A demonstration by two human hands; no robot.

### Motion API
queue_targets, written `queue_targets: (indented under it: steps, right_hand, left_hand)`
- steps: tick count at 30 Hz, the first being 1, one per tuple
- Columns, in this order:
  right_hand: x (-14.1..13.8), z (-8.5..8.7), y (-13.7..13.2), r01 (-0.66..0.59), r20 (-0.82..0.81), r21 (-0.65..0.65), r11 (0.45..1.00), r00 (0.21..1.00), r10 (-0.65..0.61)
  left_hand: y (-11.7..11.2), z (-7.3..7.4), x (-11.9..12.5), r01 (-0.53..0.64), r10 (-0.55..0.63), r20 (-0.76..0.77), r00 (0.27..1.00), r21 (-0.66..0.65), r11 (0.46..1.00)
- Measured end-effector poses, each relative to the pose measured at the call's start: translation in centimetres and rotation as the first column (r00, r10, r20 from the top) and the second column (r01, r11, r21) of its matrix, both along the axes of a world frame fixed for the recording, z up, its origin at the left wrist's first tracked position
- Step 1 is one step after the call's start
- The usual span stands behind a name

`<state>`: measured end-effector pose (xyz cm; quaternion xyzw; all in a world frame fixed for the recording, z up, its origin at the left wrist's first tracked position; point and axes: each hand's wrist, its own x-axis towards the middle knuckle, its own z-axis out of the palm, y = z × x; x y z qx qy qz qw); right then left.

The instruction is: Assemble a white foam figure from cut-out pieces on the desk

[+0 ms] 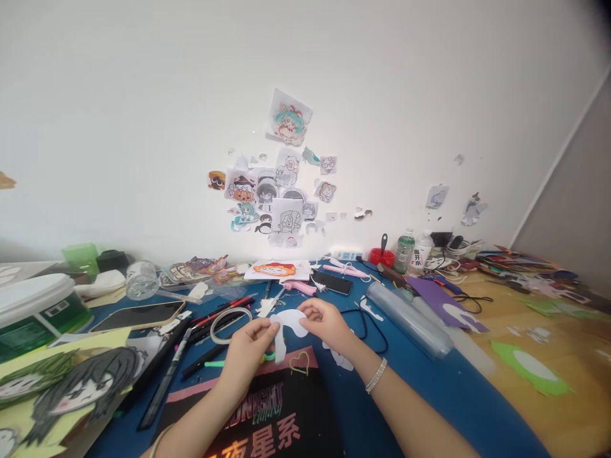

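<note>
Left hand (248, 353) and right hand (327, 323) each pinch a white paper cutout (289, 326) over the blue table (429, 381), grips closed on it.

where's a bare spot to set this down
Bare blue mat runs right of the right hand up to the clear roll. Open wood tabletop lies right of the green cutout. Left of the left hand and white cutout, pens and a phone crowd the mat.
</note>
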<state>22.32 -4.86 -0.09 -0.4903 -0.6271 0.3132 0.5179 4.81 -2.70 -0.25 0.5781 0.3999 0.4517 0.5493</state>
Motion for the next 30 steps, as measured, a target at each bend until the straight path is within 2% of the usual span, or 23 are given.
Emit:
queue_targets:
  steps: [6,10,17,22,30]
  right_hand:
    - [0.0,0.0,-0.4,-0.098,0.064,-0.115,0.989,0.992,0.106]
    - [-0.1,-0.2,-0.5,-0.155,0.126,-0.134,0.979,0.977,0.172]
    - [-0.2,0.3,-0.6,-0.109,0.135,-0.074,0.991,0.984,0.119]
    - [-0.3,-0.2,-0.3,-0.096,-0.012,-0.161,0.982,0.995,0.095]
    - [-1.0,-0.5,-0.1,-0.089,-0.188,-0.254,0.963,0.981,0.041]
  left_hand:
    - [0.8,-1.0,-0.3,0.014,-0.01,-0.066,0.998,0.055,0.998]
    - [1.1,-1.1,-0.3,0.042,-0.038,-0.059,0.998,0.072,0.997]
    - [0.7,-0.6,-0.1,0.047,-0.042,-0.065,0.997,0.072,0.996]
    - [0.9,-0.9,-0.1,0.052,-0.05,-0.026,0.998,0.047,0.998]
    - [0.6,-0.3,-0.1,0.032,-0.028,-0.081,0.996,0.049,0.998]
